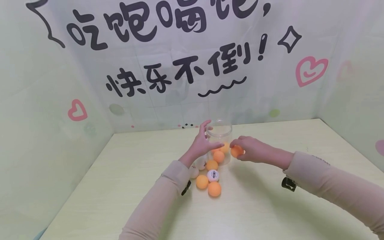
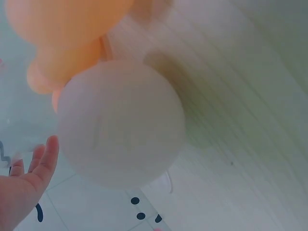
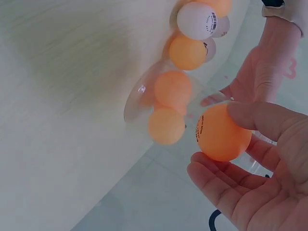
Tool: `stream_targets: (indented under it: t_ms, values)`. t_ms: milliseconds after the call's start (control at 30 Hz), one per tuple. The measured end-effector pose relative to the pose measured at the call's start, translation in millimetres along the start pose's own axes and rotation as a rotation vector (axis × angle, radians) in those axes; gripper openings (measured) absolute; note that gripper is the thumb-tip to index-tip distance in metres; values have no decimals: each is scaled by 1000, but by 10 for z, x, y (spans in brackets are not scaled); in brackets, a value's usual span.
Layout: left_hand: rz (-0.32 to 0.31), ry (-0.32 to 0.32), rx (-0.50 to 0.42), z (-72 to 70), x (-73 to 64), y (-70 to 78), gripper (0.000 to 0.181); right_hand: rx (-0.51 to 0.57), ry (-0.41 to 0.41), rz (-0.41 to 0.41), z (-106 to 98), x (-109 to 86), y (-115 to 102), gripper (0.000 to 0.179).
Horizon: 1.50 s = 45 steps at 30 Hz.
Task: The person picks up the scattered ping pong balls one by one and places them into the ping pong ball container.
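Note:
A clear round jar [image 1: 220, 133] stands toward the back of the table, with several orange ping-pong balls [image 1: 218, 156] at its bottom. My left hand [image 1: 202, 144] is cupped round the jar's left side, its thumb across the front and its fingers near the rim. Just right of the jar, my right hand [image 1: 255, 149] pinches an orange ping-pong ball [image 3: 224, 132] between thumb and fingertips; dark print shows on that ball. Close in front of the jar lie loose balls, among them a white printed one [image 1: 213, 175] and an orange one [image 1: 214, 189].
More white balls [image 1: 193, 171] sit beside my left wrist, partly hidden by the forearm. The pale wooden table [image 1: 120, 186] ends at a back wall sheet [image 1: 162, 110] with black lettering and pink hearts. Sheets also hang at both sides.

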<state>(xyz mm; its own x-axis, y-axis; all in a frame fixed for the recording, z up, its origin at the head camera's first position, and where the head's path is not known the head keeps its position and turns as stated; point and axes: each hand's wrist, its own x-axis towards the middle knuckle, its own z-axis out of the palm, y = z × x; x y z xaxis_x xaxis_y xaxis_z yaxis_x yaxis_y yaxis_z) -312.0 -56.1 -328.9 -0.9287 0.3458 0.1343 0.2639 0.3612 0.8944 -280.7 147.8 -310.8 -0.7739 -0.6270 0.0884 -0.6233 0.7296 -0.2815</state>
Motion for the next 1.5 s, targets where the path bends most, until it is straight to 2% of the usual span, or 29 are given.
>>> stream_targets:
  t_ms: [200,333,600,733,1033,1300,1500]
  values:
    - [9,-1,-8,24,157,-262,95,11,12,28,-113,-10,-22,32]
    - [20,16,1,34,175,-305,95,11,45,19,-184,-14,-23,31]
    - [5,27,3,39,176,-296,95,-14,119,6,-321,-3,-31,31]
    - [4,24,4,40,178,-294,95,-19,130,23,-387,26,-54,33]
    - [12,21,3,33,173,-294,95,-42,177,0,-509,152,-107,34]
    - [35,21,5,36,176,-300,93,-32,161,10,-543,299,-124,35]
    - [18,5,-7,29,170,-279,94,-25,128,39,-550,399,-153,31]
